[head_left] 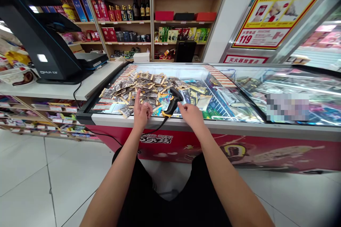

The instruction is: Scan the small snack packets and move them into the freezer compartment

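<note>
My left hand [141,113] is over the front edge of the freezer. Its index finger stretches upward while the other fingers curl in, and nothing shows in it. Beyond it lies a spread pile of small brown-and-tan snack packets [144,84] on the glass lid. A black and yellow barcode scanner [172,103] rests between my hands, its cable running down over the front edge. My right hand [191,114] is just right of the scanner's handle, fingers bent and closed, fingertips close to the handle. Whether they touch it or hold anything small, I cannot tell.
The chest freezer [239,133] has a red front, with wire baskets and packaged goods under its glass. A checkout terminal [53,49] stands on the counter [66,90] at left. Behind are shelves [125,22] of boxes and bottles. A fire-safety poster [259,25] hangs at right.
</note>
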A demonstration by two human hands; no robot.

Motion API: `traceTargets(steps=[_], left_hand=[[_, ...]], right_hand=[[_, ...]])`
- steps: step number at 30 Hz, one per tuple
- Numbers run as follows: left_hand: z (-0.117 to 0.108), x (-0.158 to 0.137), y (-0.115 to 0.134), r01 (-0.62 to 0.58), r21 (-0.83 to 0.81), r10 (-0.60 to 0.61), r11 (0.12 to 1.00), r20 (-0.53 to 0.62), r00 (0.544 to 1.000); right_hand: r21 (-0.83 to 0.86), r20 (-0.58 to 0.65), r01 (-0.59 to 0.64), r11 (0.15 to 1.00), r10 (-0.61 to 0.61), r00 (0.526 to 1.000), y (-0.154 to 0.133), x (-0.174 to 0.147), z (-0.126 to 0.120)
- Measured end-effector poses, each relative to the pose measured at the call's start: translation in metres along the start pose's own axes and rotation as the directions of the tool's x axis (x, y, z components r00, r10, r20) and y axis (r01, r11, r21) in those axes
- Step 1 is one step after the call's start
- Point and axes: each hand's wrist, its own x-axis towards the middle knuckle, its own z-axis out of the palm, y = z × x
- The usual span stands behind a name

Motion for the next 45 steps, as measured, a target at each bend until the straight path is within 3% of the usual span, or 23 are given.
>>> traceTargets(steps=[3, 10, 14, 17, 19, 23, 26, 29, 31, 33, 34, 36, 38, 41, 45], left_hand=[[0.001, 0.0, -0.004, -0.006, 0.017, 0.006, 1.0, -0.026, 1.0], [-0.001, 0.002, -0.008, 0.003, 0.046, -0.004, 0.999, 0.016, 1.0], [-0.006, 0.005, -0.011, 0.003, 0.06, -0.007, 0.998, 0.06, 0.998], [-0.008, 0.006, -0.012, 0.006, 0.055, -0.011, 0.998, 0.09, 0.996], [-0.007, 0.007, -0.011, 0.004, 0.055, -0.01, 0.998, 0.101, 0.995], [-0.007, 0.008, -0.011, 0.004, 0.075, -0.015, 0.997, 0.143, 0.99], [-0.007, 0.007, -0.012, -0.008, 0.107, -0.013, 0.994, 0.194, 0.981], [-0.008, 0.01, -0.008, -0.055, 0.233, 0.003, 0.971, 0.216, 0.976], [-0.009, 0.021, 0.0, -0.162, 0.439, 0.103, 0.884, 0.155, 0.983], [-0.011, 0.041, 0.013, -0.263, 0.698, 0.263, 0.666, 0.11, 0.958], [-0.013, 0.055, 0.02, -0.3, 0.792, 0.316, 0.532, 0.143, 0.938], [-0.02, 0.087, 0.032, -0.338, 0.904, 0.316, 0.262, 0.25, 0.915], [-0.03, 0.12, 0.04, -0.361, 0.931, 0.195, 0.052, 0.345, 0.918], [-0.046, 0.158, 0.043, -0.393, 0.916, -0.01, -0.085, 0.393, 0.919], [-0.056, 0.176, 0.042, -0.454, 0.884, -0.15, -0.11, 0.437, 0.887]], right_hand=[[-0.083, -0.017, -0.036, 0.996, 0.034, 0.999, -0.002, 0.001, 0.01], [-0.01, -0.041, -0.234, 0.972, 0.233, 0.972, -0.026, 0.017, 0.034], [0.002, 0.072, -0.268, 0.964, 0.267, 0.961, -0.018, 0.032, 0.016], [0.196, 0.088, -0.306, 0.932, 0.294, 0.952, 0.007, 0.042, -0.016], [0.413, 0.128, -0.353, 0.839, 0.331, 0.935, 0.028, 0.048, -0.042], [0.766, 0.309, -0.432, 0.476, 0.316, 0.897, 0.067, 0.051, -0.099], [0.811, 0.309, -0.402, 0.425, 0.273, 0.911, 0.087, 0.048, -0.132], [0.892, 0.238, -0.292, 0.345, 0.189, 0.953, 0.099, 0.043, -0.146], [0.909, 0.223, -0.267, 0.319, 0.167, 0.96, 0.102, 0.042, -0.147], [0.897, 0.271, -0.31, 0.315, 0.163, 0.949, 0.1, 0.041, -0.145], [0.883, 0.314, -0.351, 0.311, 0.165, 0.935, 0.098, 0.04, -0.143], [0.85, 0.401, -0.435, 0.296, 0.17, 0.9, 0.094, 0.039, -0.139], [0.821, 0.456, -0.484, 0.301, 0.161, 0.875, 0.091, 0.037, -0.136], [0.811, 0.462, -0.478, 0.336, 0.134, 0.877, 0.092, 0.036, -0.134], [0.819, 0.454, -0.471, 0.328, 0.131, 0.881, 0.098, 0.038, -0.133]])
